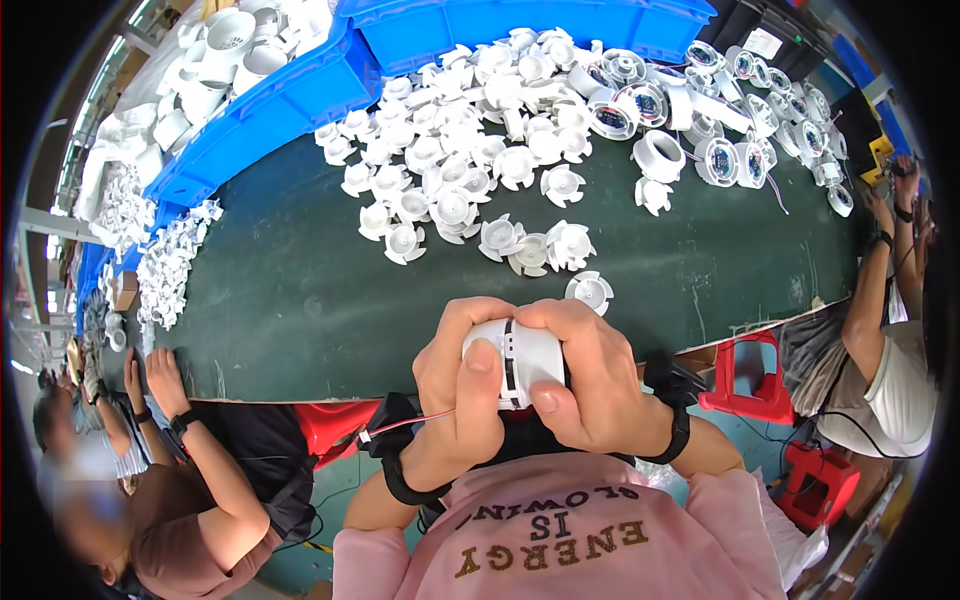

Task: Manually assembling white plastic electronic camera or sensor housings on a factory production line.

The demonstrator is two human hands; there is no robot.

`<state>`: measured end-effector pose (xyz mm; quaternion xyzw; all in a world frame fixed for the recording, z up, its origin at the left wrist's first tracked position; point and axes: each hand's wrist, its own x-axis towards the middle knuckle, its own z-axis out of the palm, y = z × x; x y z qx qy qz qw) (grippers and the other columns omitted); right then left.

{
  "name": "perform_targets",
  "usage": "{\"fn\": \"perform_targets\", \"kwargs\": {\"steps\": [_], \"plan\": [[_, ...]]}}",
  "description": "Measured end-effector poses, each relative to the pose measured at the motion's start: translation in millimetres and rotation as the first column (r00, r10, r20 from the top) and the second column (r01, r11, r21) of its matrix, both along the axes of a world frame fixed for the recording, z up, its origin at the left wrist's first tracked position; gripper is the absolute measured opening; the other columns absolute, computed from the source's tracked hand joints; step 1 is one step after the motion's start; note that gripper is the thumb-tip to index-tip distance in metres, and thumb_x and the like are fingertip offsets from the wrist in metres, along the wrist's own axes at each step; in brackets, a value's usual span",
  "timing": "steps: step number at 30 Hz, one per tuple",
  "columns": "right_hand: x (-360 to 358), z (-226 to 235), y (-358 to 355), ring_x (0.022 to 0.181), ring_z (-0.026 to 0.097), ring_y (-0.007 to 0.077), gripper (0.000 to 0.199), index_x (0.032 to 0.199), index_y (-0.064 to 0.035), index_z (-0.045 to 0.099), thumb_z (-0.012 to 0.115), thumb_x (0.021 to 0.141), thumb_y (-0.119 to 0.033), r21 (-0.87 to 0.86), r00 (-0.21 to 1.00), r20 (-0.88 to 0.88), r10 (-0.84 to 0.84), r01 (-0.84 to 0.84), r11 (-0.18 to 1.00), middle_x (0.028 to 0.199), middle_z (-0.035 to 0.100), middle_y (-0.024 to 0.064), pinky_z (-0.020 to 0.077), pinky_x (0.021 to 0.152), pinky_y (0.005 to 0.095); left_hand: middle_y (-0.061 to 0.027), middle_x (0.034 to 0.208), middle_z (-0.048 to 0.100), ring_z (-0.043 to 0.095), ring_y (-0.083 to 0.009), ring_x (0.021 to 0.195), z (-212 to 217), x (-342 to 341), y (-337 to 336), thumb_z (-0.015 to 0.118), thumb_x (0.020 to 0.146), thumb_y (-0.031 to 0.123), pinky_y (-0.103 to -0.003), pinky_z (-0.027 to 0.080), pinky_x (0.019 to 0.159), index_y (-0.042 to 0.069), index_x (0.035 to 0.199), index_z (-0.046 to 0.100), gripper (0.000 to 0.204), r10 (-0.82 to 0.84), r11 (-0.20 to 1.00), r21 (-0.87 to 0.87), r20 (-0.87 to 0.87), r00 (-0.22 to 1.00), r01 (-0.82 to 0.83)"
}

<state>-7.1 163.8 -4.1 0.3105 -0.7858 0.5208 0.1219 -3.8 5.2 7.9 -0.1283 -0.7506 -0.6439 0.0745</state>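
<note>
At the near edge of the worktop (280, 290), a white housing (538, 354) is held in both hands: its left side is grasped by the fingers of the left hand (458, 375), its right side by those of the right hand (598, 380). A thin lead (420, 416) is seen beside the left wrist. The housing appears largely closed around a dark slotted band; whether it is fully seated cannot be told. Much appears to remain: small white parts (170, 268) are heaped at left, loose fan wheels (452, 207) are spread across the middle, and units with exposed circuit boards (718, 160) are grouped at right. The green surface is bordered at its far side by blue bins (270, 122). Leftward, a co-worker in brown (190, 545) is stationed; rightward, red stools (755, 400) and a co-worker in white (900, 385) are seen.
</note>
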Motion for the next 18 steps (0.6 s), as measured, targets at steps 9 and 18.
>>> {"fn": "perform_targets", "kwargs": {"steps": [9, 18], "plan": [[5.9, -3.0, -8.6, 0.069, 0.053, 0.0338, 0.048, 0.118, 0.0044, 0.048, 0.064, 0.084, -0.025, 0.01, 0.988, -0.121, -0.099, 0.101, 0.995, 0.086, 0.055, 0.0188, 0.0459, 0.061, 0.0417, -0.0139, 0.079, 0.061, 0.056, -0.0187, 0.063, -5.2, 3.1, -3.0, 0.039, 0.094, 0.025, -0.029, 0.044, 0.057, -0.006, 0.1, 0.056, 0.036, 0.021, 0.999, -0.049, -0.035, 0.999, -0.022], [7.7, -9.9, -2.7, 0.075, 0.055, 0.0343, 0.045, 0.121, 0.0071, 0.041, 0.052, 0.091, -0.025, 0.04, 0.997, -0.077, -0.009, 0.013, 0.999, 0.102, 0.056, 0.0229, 0.0465, 0.065, 0.0425, -0.0138, 0.078, 0.062, 0.059, -0.0201, 0.062, -4.8, 7.5, -1.3, 0.038, 0.094, 0.028, -0.03, 0.045, 0.056, -0.005, 0.103, 0.054, 0.037, -0.008, 0.996, -0.089, 0.005, 1.0, 0.008]]}}
